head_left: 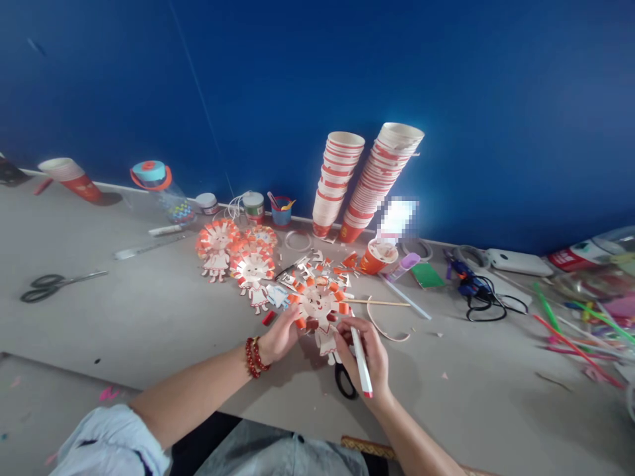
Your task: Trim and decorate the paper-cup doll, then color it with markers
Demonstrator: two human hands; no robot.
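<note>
A paper-cup figure [317, 301] with a drawn face, a curled orange-and-white fringe and a white paper dress is in front of me. My left hand [282, 336], with red beads at the wrist, grips the fringe's left edge. In my right hand [371, 354] is a white marker [361, 363] with a red end, slanting over the dress; its tip is hidden by my fingers. Black scissors handles [346, 382] show beside that hand. Similar figures [253, 268] lie to the left, among them one in a red-trimmed dress [217, 251].
Two tall stacks of paper cups [338, 175] lean by the blue wall. Paper scraps [322, 268] lie in front of them. A blue glue gun [461, 277] and several coloured straws [578, 350] are at right. At left are scissors [47, 289] and a bottle [171, 198].
</note>
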